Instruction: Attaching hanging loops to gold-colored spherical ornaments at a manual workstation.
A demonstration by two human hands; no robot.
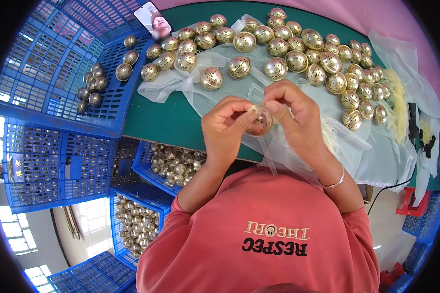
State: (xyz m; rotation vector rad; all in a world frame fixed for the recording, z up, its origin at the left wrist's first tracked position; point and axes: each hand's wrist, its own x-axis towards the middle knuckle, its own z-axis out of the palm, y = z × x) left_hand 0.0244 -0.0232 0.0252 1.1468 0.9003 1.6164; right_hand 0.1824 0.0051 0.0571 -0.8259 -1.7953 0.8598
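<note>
A shiny gold bauble (pixel 262 123) hangs between my two hands over the table's near edge. My left hand (pixel 225 129) is closed, thumb and forefinger pinching at the bauble's top left. My right hand (pixel 294 113) is closed too, its fingertips pinched on a thin translucent ribbon (pixel 267 155) at the bauble's top. One ribbon tail dangles below the bauble toward my shirt. Exactly how the ribbon runs between the fingertips is hidden. Beyond my hands, many gold baubles with dark markings (pixel 275 69) lie on white translucent sheeting (pixel 220 61).
The green table (pixel 156 119) carries a propped phone (pixel 153 19) at its back left. A blue crate (pixel 113 110) with several baubles stands left; more bauble-filled crates (pixel 151 181) sit below. Pale yellow strands (pixel 398 105) and black clips (pixel 428 146) lie right, above a red stool (pixel 412 202).
</note>
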